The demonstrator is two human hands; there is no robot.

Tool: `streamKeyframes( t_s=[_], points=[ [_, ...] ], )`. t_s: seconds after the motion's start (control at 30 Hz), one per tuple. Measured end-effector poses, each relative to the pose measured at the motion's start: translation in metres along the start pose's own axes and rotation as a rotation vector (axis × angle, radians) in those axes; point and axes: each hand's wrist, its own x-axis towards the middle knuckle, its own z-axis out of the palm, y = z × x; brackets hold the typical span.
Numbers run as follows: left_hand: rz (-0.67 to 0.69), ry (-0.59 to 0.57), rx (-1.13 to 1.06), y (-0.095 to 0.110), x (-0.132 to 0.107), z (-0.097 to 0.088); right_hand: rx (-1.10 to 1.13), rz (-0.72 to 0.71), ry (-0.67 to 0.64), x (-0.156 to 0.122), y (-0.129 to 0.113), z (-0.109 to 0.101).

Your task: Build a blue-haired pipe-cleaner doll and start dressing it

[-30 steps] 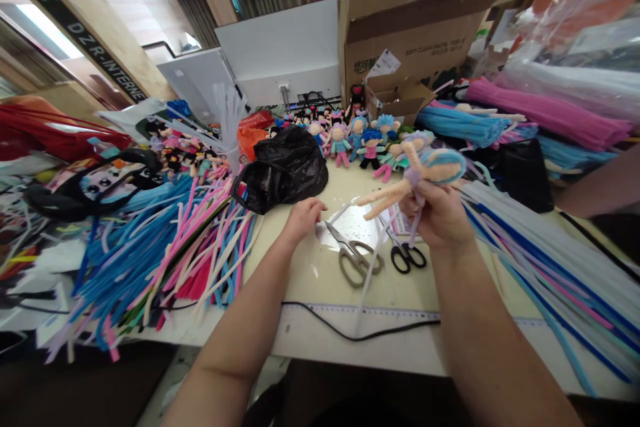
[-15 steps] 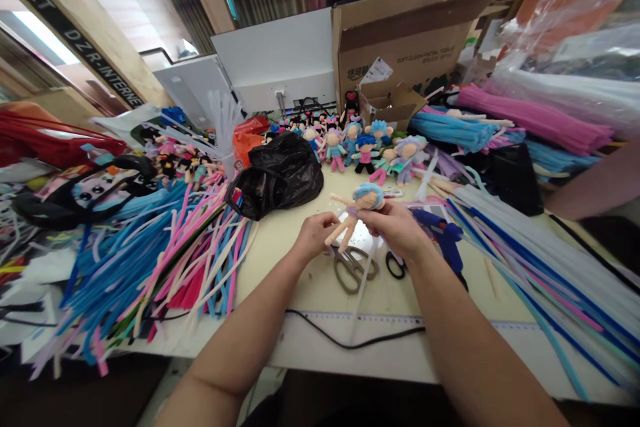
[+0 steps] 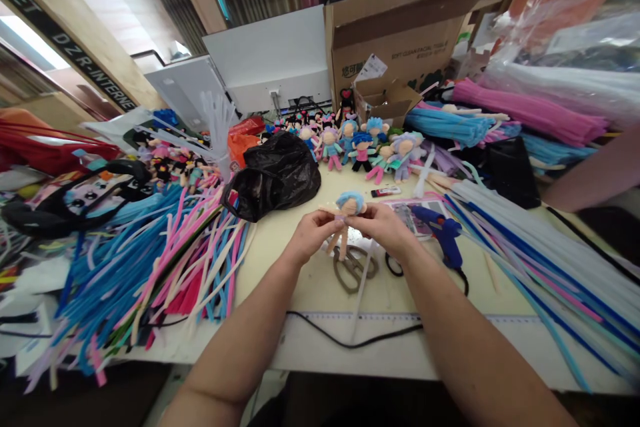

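A small pipe-cleaner doll [image 3: 350, 204] with blue hair, beige head and limbs and a bit of lilac at the chest is held up between my two hands. My left hand [image 3: 314, 232] is closed on the doll's arm side. On the other side, my right hand [image 3: 384, 225] pinches the doll near its head and shoulder. The doll's legs hang down over the scissors [image 3: 354, 272] with grey-brown handles, which lie on the table below. Black scissor handles [image 3: 394, 265] show partly under my right wrist. A pale strip [image 3: 361, 293] lies beside the scissors.
A blue glue gun [image 3: 443, 233] lies right of my right hand. Bundles of pipe cleaners [image 3: 120, 273] cover the left side, with more white stems [image 3: 540, 240] at right. Finished dolls [image 3: 363, 150] stand behind. A black plastic bag [image 3: 280, 173] and a cardboard box [image 3: 395, 47] are farther back.
The doll has turned from tilted to more upright. My left hand has moved right and now grips the doll; my right hand has shifted slightly left.
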Motion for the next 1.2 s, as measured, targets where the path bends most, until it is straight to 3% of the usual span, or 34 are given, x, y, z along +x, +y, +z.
streamKeyframes(
  t_s=[0.23,0.53,1.2],
  points=[
    [-0.01,0.132,-0.169,-0.004,0.003,-0.001,0.064,0.022,-0.078,-0.001,-0.001,-0.01],
    [-0.051,0.049,-0.263,-0.005,0.002,0.001,-0.084,0.004,-0.007,-0.003,-0.002,-0.004],
    [-0.022,0.076,-0.167,0.001,-0.001,0.006,-0.077,0.015,0.006,-0.004,-0.004,0.001]
  ],
)
